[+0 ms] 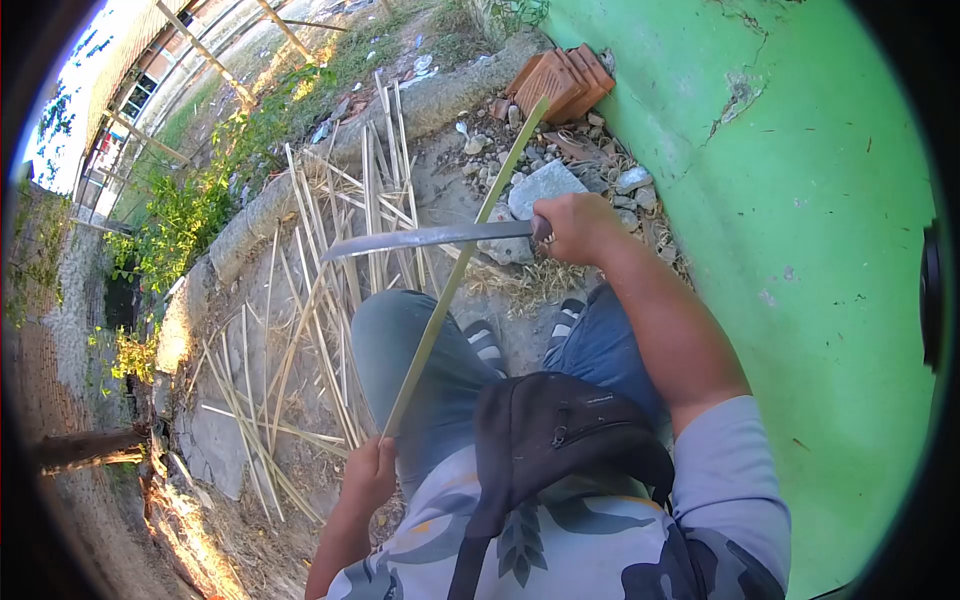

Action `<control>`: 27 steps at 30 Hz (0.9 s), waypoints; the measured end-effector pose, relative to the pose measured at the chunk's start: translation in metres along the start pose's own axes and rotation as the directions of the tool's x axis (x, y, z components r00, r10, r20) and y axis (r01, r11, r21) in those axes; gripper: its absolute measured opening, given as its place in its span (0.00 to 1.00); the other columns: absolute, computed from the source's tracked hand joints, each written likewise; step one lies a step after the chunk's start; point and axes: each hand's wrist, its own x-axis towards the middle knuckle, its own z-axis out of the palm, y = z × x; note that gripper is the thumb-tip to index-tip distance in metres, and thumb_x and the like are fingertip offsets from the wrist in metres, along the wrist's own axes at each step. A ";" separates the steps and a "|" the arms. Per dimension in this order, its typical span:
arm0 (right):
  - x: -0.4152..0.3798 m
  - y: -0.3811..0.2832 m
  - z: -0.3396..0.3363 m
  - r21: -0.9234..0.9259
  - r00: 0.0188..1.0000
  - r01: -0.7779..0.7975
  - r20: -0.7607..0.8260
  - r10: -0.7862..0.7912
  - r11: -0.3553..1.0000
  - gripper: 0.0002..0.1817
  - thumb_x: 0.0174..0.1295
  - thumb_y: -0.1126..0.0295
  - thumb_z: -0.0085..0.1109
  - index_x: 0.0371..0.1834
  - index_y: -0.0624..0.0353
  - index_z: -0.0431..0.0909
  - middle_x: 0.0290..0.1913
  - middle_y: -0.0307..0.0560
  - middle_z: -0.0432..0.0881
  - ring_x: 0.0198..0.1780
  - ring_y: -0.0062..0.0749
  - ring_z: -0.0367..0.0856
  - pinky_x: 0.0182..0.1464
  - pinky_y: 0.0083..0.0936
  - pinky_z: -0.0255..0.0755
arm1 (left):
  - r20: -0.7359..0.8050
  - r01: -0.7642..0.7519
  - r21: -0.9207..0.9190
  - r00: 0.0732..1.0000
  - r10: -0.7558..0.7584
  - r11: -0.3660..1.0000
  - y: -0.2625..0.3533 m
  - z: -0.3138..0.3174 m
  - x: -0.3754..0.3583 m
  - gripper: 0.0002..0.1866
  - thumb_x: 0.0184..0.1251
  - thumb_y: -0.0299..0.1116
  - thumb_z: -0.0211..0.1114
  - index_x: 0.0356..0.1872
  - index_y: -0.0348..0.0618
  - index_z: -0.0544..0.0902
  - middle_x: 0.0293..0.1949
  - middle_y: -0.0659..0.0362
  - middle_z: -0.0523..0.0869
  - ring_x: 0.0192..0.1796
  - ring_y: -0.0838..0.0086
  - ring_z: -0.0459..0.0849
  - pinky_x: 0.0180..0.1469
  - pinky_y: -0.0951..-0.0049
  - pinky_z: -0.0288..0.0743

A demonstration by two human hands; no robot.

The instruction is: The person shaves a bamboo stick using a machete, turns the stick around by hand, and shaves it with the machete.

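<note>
My right hand (578, 229) is wrapped round the handle of a machete (430, 238), whose long blade points left and lies across a bamboo strip in this view. That flat, yellow-green bamboo strip (430, 335) slants from low left up toward the roof tiles. Its near end is gripped by my left hand (370, 474), beside my left knee. On the ground to the left, many thin pale split strips (320, 300) lie in a loose, crossing heap.
Stacked orange clay tiles (565, 85) stand against the green wall (800, 220) on the right. Rubble and a pale concrete block (545, 188) lie ahead of my feet. A low stone kerb (245, 235) runs along the left, with green plants (190, 200) past it.
</note>
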 end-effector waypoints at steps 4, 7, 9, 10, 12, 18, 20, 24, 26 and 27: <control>0.008 0.010 0.009 0.052 0.997 -0.065 0.050 0.062 0.997 0.08 0.57 0.65 0.66 0.40 0.46 0.86 0.41 0.49 0.91 0.45 0.50 0.90 0.49 0.45 0.83 | 0.006 0.025 0.013 1.000 -0.025 1.000 0.008 0.001 0.003 0.25 0.85 0.48 0.50 0.42 0.33 0.84 0.30 0.41 0.86 0.37 0.43 0.88 0.41 0.52 0.78; 0.005 0.001 0.003 0.021 0.995 -0.071 0.077 0.069 0.997 0.08 0.58 0.66 0.65 0.41 0.46 0.87 0.41 0.50 0.90 0.45 0.51 0.90 0.49 0.46 0.82 | 0.029 0.033 0.003 0.999 -0.033 0.999 0.015 -0.005 0.004 0.24 0.84 0.47 0.51 0.43 0.33 0.84 0.31 0.41 0.87 0.38 0.42 0.88 0.41 0.51 0.78; 0.002 -0.001 0.005 0.004 0.995 -0.011 0.102 0.011 1.000 0.09 0.58 0.66 0.64 0.41 0.46 0.87 0.41 0.50 0.90 0.45 0.51 0.90 0.50 0.46 0.82 | 0.030 0.042 0.039 0.999 -0.043 0.998 0.015 -0.005 0.003 0.23 0.84 0.46 0.52 0.43 0.33 0.84 0.31 0.41 0.87 0.38 0.41 0.88 0.41 0.50 0.78; 0.002 -0.002 0.006 0.001 0.994 -0.014 0.108 0.014 1.000 0.08 0.58 0.66 0.64 0.41 0.46 0.87 0.41 0.50 0.90 0.45 0.51 0.90 0.50 0.46 0.82 | 0.032 0.052 0.069 0.998 -0.055 0.996 0.015 -0.004 0.004 0.23 0.83 0.46 0.53 0.43 0.34 0.84 0.31 0.41 0.87 0.38 0.41 0.88 0.41 0.50 0.78; 0.004 -0.004 0.004 -0.006 0.992 -0.020 0.121 0.021 1.000 0.08 0.58 0.67 0.64 0.41 0.45 0.87 0.42 0.51 0.91 0.45 0.51 0.90 0.50 0.47 0.82 | 0.026 0.068 0.091 0.997 -0.071 0.994 0.014 -0.003 0.005 0.22 0.83 0.46 0.53 0.43 0.34 0.84 0.31 0.41 0.87 0.38 0.41 0.88 0.41 0.51 0.78; 0.016 0.012 0.017 0.034 0.993 -0.078 0.094 0.075 0.996 0.07 0.57 0.68 0.67 0.39 0.47 0.86 0.42 0.50 0.91 0.48 0.50 0.89 0.50 0.45 0.82 | 0.029 0.089 0.031 0.996 -0.090 0.996 0.015 -0.004 0.006 0.22 0.83 0.47 0.54 0.44 0.35 0.84 0.32 0.40 0.87 0.39 0.41 0.88 0.41 0.51 0.78; 0.012 0.010 0.017 0.100 0.994 -0.057 0.098 0.047 0.993 0.10 0.56 0.65 0.71 0.40 0.49 0.85 0.43 0.49 0.91 0.49 0.50 0.89 0.51 0.45 0.81 | 0.041 0.085 -0.012 0.996 -0.085 0.996 0.010 -0.002 0.004 0.22 0.83 0.47 0.54 0.44 0.35 0.84 0.32 0.40 0.87 0.39 0.41 0.88 0.41 0.51 0.78; 0.000 0.010 0.003 0.200 0.995 -0.030 0.098 0.010 0.979 0.22 0.52 0.59 0.78 0.49 0.51 0.82 0.45 0.47 0.91 0.53 0.49 0.88 0.55 0.44 0.80 | -0.019 -0.004 -0.046 1.000 0.003 0.999 -0.005 0.009 0.004 0.28 0.86 0.53 0.51 0.38 0.35 0.82 0.24 0.52 0.82 0.28 0.64 0.83 0.34 0.61 0.74; -0.002 0.019 0.003 0.198 0.995 -0.005 0.094 -0.014 0.980 0.31 0.50 0.55 0.81 0.55 0.54 0.80 0.46 0.49 0.91 0.51 0.49 0.89 0.55 0.42 0.80 | -0.020 -0.028 -0.034 0.999 0.028 0.999 -0.007 0.009 0.006 0.27 0.86 0.53 0.51 0.38 0.35 0.82 0.24 0.53 0.82 0.28 0.65 0.82 0.33 0.61 0.74; -0.003 0.018 0.001 0.197 0.995 0.006 0.093 -0.025 0.980 0.35 0.49 0.53 0.82 0.58 0.55 0.78 0.46 0.51 0.91 0.50 0.49 0.89 0.55 0.41 0.80 | -0.001 0.004 -0.032 1.000 -0.005 0.999 -0.003 0.007 0.006 0.25 0.85 0.50 0.52 0.40 0.35 0.82 0.27 0.49 0.84 0.32 0.57 0.84 0.36 0.58 0.75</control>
